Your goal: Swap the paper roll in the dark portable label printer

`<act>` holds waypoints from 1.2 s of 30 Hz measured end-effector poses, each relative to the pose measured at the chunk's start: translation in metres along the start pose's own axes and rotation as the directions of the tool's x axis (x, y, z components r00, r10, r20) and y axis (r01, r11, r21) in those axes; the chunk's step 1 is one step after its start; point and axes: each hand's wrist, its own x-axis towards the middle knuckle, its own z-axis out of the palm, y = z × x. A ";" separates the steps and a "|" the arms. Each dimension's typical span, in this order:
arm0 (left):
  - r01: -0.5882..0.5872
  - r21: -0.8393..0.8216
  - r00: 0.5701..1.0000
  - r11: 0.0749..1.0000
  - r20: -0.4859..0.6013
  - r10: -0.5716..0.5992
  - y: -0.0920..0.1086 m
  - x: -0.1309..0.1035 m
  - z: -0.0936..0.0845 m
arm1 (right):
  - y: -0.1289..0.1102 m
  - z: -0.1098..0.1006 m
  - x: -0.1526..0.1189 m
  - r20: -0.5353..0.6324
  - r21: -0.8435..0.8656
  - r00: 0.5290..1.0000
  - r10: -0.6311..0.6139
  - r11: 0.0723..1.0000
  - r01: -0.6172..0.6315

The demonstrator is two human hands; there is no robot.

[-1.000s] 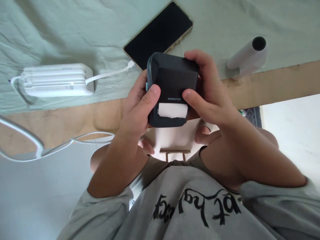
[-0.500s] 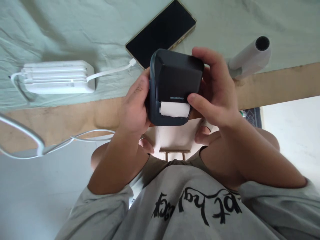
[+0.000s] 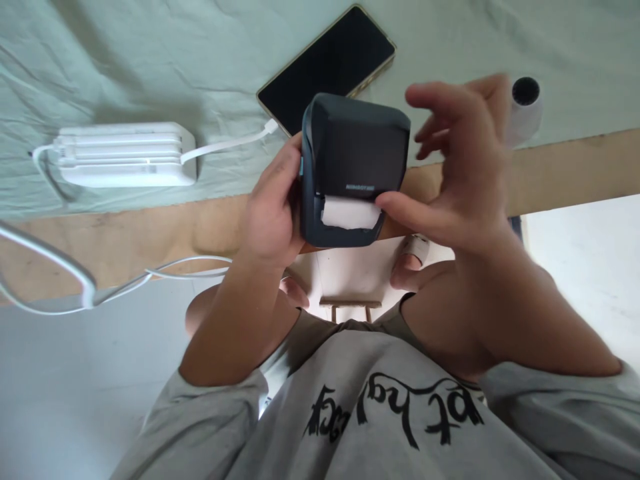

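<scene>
**Right hand lets go of the label printer, thumb stays at the paper**

I see the dark label printer [image 3: 354,170] held up at the centre of the frame, in front of the edge of the bench [image 3: 150,233]. My left hand [image 3: 273,210] grips its left side, fingers wrapped behind it and closed on the case, as they were half a second ago. The change is on the other side: my right hand [image 3: 463,173], which a moment ago cupped the printer's right side and top, has opened. Its fingers [image 3: 440,100] are now spread and lifted clear of the case, blurred by motion, while the thumb tip touches the right end of the white paper strip [image 3: 350,213] showing in the slot at the printer's lower front. The printer itself has barely shifted and sits a touch higher in the picture.

Behind the printer, at upper centre, a black phone [image 3: 330,63] lies on the pale green cloth [image 3: 125,60]. A white cable [image 3: 225,143] runs from it to the white power bank [image 3: 125,153] at the left. At the upper right, a white tube [image 3: 525,110] is now partly hidden behind my right hand.
</scene>
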 end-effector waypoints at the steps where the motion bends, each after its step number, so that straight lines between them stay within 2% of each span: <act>1: 0.010 -0.019 1.000 1.000 0.002 -0.010 0.000 0.000 0.001 | -0.003 -0.002 0.002 -0.062 -0.023 0.997 -0.053 0.998 0.051; 3: 0.025 0.028 0.999 0.999 0.030 -0.026 0.000 0.001 0.002 | -0.010 -0.004 0.004 -0.151 -0.019 0.985 -0.077 0.997 0.075; 6: 0.026 0.140 0.997 0.990 0.067 -0.036 0.000 0.000 -0.001 | -0.023 -0.003 0.007 -0.185 0.024 0.983 -0.020 0.999 0.025; 9: 0.012 0.165 0.998 0.986 0.066 -0.024 0.001 0.000 -0.004 | -0.031 0.003 0.011 -0.298 0.099 0.953 0.052 0.995 -0.023; 11: 0.002 0.183 0.998 0.983 0.065 -0.014 0.002 -0.001 -0.004 | -0.031 0.006 0.012 -0.338 0.082 0.939 0.060 0.996 -0.034; 13: -0.010 0.215 0.997 0.977 0.075 -0.006 0.003 -0.003 -0.002 | -0.029 0.006 0.011 -0.257 -0.084 0.966 0.001 0.996 -0.024; 16: -0.005 0.275 0.996 0.961 0.085 -0.019 0.003 -0.005 0.001 | -0.028 0.004 0.009 -0.067 -0.385 0.997 -0.027 0.923 -0.001; 19: -0.004 0.300 0.996 0.954 0.086 -0.023 0.000 -0.005 0.002 | -0.029 0.001 0.008 0.105 -0.515 0.993 0.060 0.857 0.002; 21: -0.029 0.298 0.994 0.954 0.111 -0.005 -0.003 -0.005 0.002 | -0.031 -0.003 0.008 0.207 -0.523 0.975 0.074 0.851 0.046; 23: -0.045 0.299 0.994 0.953 0.104 0.014 -0.005 -0.005 0.001 | -0.035 -0.008 0.008 0.257 -0.491 0.965 0.049 0.867 0.087; 25: -0.047 0.309 0.997 0.950 0.080 0.023 -0.006 -0.005 0.000 | -0.041 -0.016 0.008 0.246 -0.417 0.966 0.075 0.908 0.035; 27: -0.028 0.305 0.998 0.952 0.056 0.012 -0.004 -0.005 0.000 | -0.046 -0.023 0.010 0.207 -0.216 0.967 0.145 0.971 -0.100; 29: 0.011 0.266 0.999 0.964 0.042 -0.023 -0.001 -0.005 0.000 | -0.046 -0.028 0.012 0.118 0.044 0.973 0.198 0.978 -0.204; 32: 0.061 0.173 0.998 0.983 -0.008 -0.060 0.002 -0.006 0.002 | -0.028 -0.025 0.012 -0.065 0.236 0.969 0.236 0.948 -0.215; 34: 0.065 0.143 0.998 0.988 -0.019 -0.063 0.002 -0.005 0.003 | -0.009 -0.018 0.009 -0.077 0.340 0.941 0.330 0.896 -0.287; 36: 0.056 0.136 0.998 0.989 -0.017 -0.054 0.002 -0.005 0.004 | 0.007 -0.011 0.005 -0.107 0.291 0.940 0.324 0.914 -0.282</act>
